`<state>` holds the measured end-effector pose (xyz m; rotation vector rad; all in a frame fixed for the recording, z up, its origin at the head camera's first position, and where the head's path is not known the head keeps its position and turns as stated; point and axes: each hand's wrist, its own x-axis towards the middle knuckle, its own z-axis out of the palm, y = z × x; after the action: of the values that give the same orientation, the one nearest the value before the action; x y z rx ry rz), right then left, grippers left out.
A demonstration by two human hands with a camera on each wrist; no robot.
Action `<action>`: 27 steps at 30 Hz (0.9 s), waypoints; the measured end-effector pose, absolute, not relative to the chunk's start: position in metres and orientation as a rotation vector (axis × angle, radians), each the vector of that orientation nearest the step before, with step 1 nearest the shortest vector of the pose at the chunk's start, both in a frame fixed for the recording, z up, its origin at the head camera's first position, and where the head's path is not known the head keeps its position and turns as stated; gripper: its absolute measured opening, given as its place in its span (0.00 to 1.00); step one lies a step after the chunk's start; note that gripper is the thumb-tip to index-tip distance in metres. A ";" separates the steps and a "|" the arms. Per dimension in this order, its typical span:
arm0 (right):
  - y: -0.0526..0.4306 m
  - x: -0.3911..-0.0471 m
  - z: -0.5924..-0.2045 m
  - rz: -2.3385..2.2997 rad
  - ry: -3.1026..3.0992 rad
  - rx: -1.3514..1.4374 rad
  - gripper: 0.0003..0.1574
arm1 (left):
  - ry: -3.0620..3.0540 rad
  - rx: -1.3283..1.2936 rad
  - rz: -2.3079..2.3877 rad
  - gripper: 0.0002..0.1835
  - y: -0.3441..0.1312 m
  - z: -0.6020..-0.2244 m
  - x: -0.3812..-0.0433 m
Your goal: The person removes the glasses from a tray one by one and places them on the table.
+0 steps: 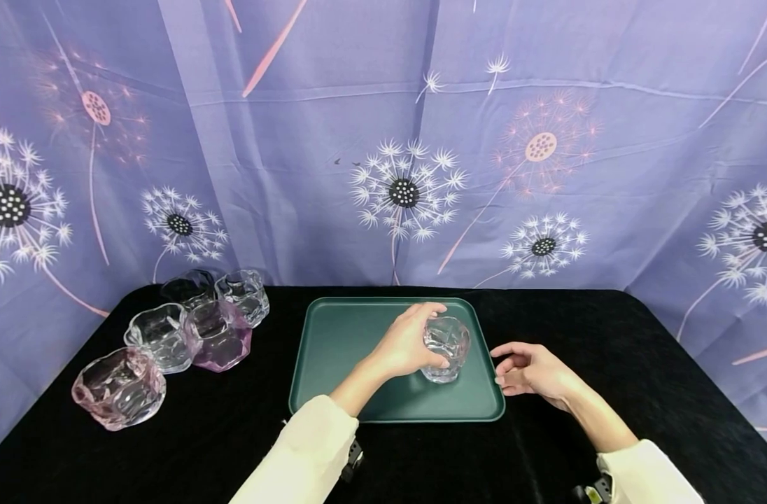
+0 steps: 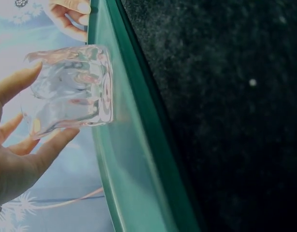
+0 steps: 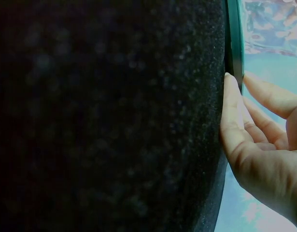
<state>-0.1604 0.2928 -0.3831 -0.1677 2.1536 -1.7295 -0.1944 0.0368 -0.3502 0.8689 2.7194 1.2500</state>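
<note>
On a green tray (image 1: 346, 357), a clear, wavy-sided glass (image 1: 447, 350) stands upright near the right side. My left hand (image 1: 406, 344) holds this glass, the thumb on its near side and the fingers round the far side. The left wrist view shows the thumb and fingers of that hand (image 2: 22, 159) spread about the glass (image 2: 73, 92), its base at the tray. At the tray's right edge, my right hand (image 1: 533, 374) has curled fingers. In the right wrist view, fingertips of this hand (image 3: 264, 140) pinch the tray's rim (image 3: 235, 43).
Left of the tray stand several glasses: a pink-tinted one (image 1: 120, 392) in front, a clear one (image 1: 162, 339), a purple one (image 1: 221, 339) and another clear one (image 1: 248, 297) at the back. A black cloth (image 1: 572, 448) covers the table. A purple dandelion-print curtain (image 1: 308, 175) hangs behind.
</note>
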 end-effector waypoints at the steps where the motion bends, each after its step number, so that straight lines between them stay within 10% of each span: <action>1: 0.293 -0.160 -0.383 -1.729 2.154 -0.168 0.33 | 2.720 0.864 1.250 0.41 0.037 -0.350 -0.194; 27: 0.293 -0.161 -0.383 -1.735 2.145 -0.180 0.33 | 2.767 0.817 1.365 0.36 -0.008 -0.339 -0.184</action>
<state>-0.1606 0.2928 -0.3833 -0.1795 2.1451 -1.7352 -0.1843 -0.0078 -0.3386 0.8167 2.7670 1.3650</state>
